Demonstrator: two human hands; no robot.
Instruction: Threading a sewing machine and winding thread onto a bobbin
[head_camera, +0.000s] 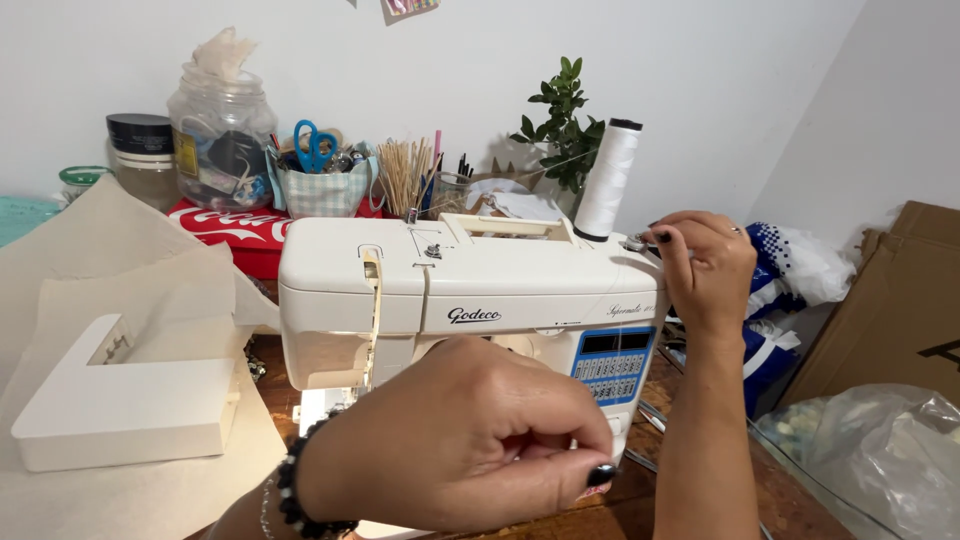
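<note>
sewing machine (470, 300): white, computerised, on a wooden table (790, 500) at centre; blue keypad panel on its right front.
head view, thread spool (607, 180): tall white cone upright on the machine's top right.
head view, right hand (705, 265): raised at the machine's top right corner, just beside the spool base; fingertips pinched together at a small metal part there, apparently on thread.
head view, left hand (465, 445): low, in front of the machine; thumb and forefinger pinched shut, as if gripping thread.
technique note: judged best to keep the strand taut between both hands so it seats in the guide without slack.
surroundings: detached extension tray (120, 400) on paper at left; jar, basket with blue scissors (315, 145), plant behind.
hard to make out: the thread itself is too fine to trace; needle area hidden behind the left hand; right fingertips cover the guide.
</note>
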